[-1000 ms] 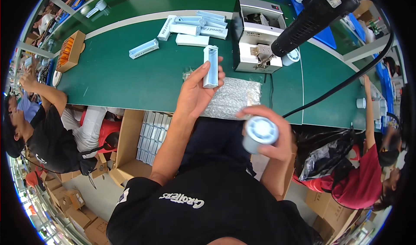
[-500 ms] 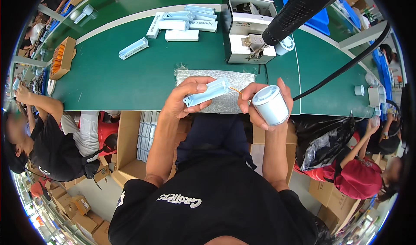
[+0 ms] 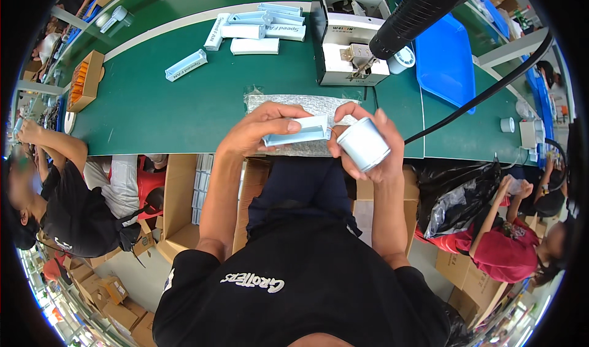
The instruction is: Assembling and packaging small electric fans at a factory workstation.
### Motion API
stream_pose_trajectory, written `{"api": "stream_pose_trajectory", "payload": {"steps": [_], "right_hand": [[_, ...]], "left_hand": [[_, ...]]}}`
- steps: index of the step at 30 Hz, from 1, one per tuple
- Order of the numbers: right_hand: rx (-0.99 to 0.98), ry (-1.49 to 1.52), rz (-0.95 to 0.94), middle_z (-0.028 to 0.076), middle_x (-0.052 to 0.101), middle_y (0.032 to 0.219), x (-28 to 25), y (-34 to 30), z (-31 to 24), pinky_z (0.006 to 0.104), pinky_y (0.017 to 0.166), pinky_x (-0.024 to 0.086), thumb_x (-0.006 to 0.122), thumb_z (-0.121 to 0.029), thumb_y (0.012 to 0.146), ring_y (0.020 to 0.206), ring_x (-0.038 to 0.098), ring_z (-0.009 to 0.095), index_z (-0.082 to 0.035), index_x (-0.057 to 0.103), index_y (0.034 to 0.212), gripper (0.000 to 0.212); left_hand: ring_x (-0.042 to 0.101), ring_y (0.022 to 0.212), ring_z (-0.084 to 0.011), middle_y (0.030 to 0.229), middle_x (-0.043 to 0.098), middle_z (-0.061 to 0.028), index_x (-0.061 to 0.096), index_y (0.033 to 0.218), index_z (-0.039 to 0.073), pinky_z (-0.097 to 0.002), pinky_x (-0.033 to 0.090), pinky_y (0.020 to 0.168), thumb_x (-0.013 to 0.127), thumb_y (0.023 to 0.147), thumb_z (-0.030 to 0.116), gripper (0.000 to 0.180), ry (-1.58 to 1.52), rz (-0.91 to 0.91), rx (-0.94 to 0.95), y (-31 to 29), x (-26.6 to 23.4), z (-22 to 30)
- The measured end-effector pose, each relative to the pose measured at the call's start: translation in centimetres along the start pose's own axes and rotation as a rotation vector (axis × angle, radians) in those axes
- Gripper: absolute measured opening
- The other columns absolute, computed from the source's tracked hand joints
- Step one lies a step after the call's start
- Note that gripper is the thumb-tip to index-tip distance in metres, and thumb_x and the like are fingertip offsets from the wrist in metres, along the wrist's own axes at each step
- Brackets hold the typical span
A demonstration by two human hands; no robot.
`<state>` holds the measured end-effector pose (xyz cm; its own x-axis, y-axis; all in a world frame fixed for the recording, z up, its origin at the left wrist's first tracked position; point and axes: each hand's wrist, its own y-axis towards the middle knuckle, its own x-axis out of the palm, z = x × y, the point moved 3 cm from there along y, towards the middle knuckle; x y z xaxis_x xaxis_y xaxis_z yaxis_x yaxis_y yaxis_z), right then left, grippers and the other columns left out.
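Above the near edge of a green table (image 3: 153, 114), a pale blue box (image 3: 296, 132) is pinched in the left hand (image 3: 257, 132) and a white cylinder (image 3: 363, 143) gripped in the right hand (image 3: 368, 144); either could be dropped if jostled together.

A long, narrow pale-blue carton (image 3: 297, 132) lies nearly level in the air above the near edge of the green bench (image 3: 153, 108), its open end flap toward the right. Just beside that open end, a short white cylinder (image 3: 363, 144) with a flat round face is tilted, its face turned up and toward the near side.
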<state>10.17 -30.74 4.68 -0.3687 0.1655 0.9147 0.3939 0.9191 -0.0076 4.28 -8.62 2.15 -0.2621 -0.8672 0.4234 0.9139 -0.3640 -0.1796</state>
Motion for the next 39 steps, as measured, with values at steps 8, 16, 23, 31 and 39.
{"api": "stream_pose_trajectory", "payload": {"steps": [8, 16, 23, 31, 39], "right_hand": [[-0.048, -0.918, 0.192, 0.021, 0.067, 0.112, 0.5, 0.6, -1.2, 0.0329, 0.077, 0.057, 0.069, -0.038, 0.087, 0.097, 0.071, 0.024, -0.003, 0.032, 0.158, 0.087], [-0.302, -1.222, 0.221, 0.016, 0.062, 0.134, 0.3, 2.0, -0.7, 0.0396, 0.107, 0.044, 0.073, -0.021, 0.092, 0.125, 0.059, 0.026, -0.011, 0.030, 0.162, 0.083], [-0.633, -1.423, 0.369, 0.023, 0.055, 0.144, -1.7, 3.1, 0.4, 0.0440, 0.103, 0.050, 0.085, -0.015, 0.084, 0.125, 0.063, 0.038, -0.006, 0.030, 0.157, 0.092], [-0.585, -1.721, 0.520, 0.029, 0.054, 0.142, -2.4, 2.7, 1.3, 0.0492, 0.108, 0.047, 0.089, -0.015, 0.080, 0.132, 0.055, 0.046, -0.001, 0.029, 0.156, 0.098], [-1.177, -1.637, 0.599, 0.013, 0.071, 0.083, 1.0, -10.0, -3.5, 0.0308, 0.071, 0.055, 0.074, -0.008, 0.091, 0.075, 0.070, 0.019, 0.005, 0.060, 0.135, 0.048]], "left_hand": [[0.066, 0.090, -0.0174, 0.103, 0.073, -0.0082, 0.074, 0.118, 0.003, -0.0322, 0.051, 0.083, 0.085, 0.085, 0.027, 0.042, 0.760, 0.107, 0.203, 1.3, 0.6, 6.7], [0.067, 0.084, -0.0268, 0.095, 0.071, -0.0118, 0.075, 0.117, 0.004, -0.0354, 0.052, 0.077, 0.085, 0.078, 0.016, 0.042, 1.174, 0.121, 0.292, 2.5, 2.5, 11.0], [0.066, 0.084, -0.0228, 0.094, 0.070, -0.0113, 0.068, 0.112, 0.002, -0.0340, 0.051, 0.076, 0.088, 0.072, 0.008, 0.045, 1.258, 0.274, 0.416, 2.6, 4.4, 12.1], [0.064, 0.090, -0.0091, 0.099, 0.072, -0.0035, 0.068, 0.110, 0.000, -0.0263, 0.052, 0.079, 0.089, 0.081, 0.013, 0.038, 0.800, 0.462, 0.475, 3.3, 3.1, 5.6], [0.068, 0.100, -0.0125, 0.105, 0.074, -0.0087, 0.069, 0.113, -0.002, -0.0286, 0.053, 0.088, 0.083, 0.090, 0.018, 0.033, 0.360, 0.568, 0.561, 4.6, 3.0, 0.9]]}}
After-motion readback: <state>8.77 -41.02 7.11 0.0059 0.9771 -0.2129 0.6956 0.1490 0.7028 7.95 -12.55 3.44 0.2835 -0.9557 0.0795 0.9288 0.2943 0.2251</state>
